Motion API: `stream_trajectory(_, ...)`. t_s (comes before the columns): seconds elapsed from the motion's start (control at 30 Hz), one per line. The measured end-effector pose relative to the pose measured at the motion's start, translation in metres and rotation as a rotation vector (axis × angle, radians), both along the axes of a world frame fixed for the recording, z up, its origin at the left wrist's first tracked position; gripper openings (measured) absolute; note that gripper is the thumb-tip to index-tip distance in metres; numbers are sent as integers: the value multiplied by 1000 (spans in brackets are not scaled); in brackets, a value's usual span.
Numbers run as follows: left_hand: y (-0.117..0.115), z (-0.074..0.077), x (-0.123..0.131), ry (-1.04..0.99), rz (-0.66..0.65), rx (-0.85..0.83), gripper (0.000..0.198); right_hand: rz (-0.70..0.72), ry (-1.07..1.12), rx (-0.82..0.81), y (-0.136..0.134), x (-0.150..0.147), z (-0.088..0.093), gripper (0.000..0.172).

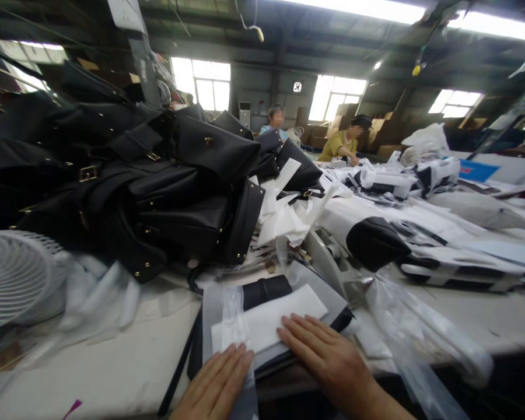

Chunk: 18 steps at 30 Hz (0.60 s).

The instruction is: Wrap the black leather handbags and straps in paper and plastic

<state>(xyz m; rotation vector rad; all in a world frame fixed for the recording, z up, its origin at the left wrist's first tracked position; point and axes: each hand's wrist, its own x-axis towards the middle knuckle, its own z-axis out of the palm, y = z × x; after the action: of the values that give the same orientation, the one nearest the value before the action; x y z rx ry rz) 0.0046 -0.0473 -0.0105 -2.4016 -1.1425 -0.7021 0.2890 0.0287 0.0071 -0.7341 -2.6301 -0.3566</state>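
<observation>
Directly in front of me a black bag (268, 289) lies flat on the table. A white foam sheet (297, 306) rests on top of it, with thin translucent wrapping (212, 300) at its left side. My left hand (221, 382) presses down flat on the wrapping and the sheet's lower left edge, fingers stretched out. On the sheet's right part lies my right hand (326, 353), its fingers extended and side by side. Neither hand grips anything. A black strap (181, 367) sticks out toward the front left of the bag.
A large heap of black bags (179, 192) rises at the left. A white fan (13, 280) stands at the near left. White foam strips (284, 219), a tape dispenser (328, 256) and clear plastic (411, 326) lie around the bag. Two people (343, 140) work across the table.
</observation>
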Motion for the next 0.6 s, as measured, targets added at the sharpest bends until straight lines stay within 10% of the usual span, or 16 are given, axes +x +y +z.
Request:
stream_trajectory(0.3, -3, 17, 6, -108, 47, -192, 71, 49, 291, -52, -47, -7, 22, 56)
stream_trajectory(0.4, -4, 18, 6, -121, 53, -249, 71, 158, 462, -273, -86, -28, -10, 46)
stream_trajectory(0.6, -6, 21, 5, -112, 49, -303, 76, -433, 923, -955, -123, -91, -94, 44)
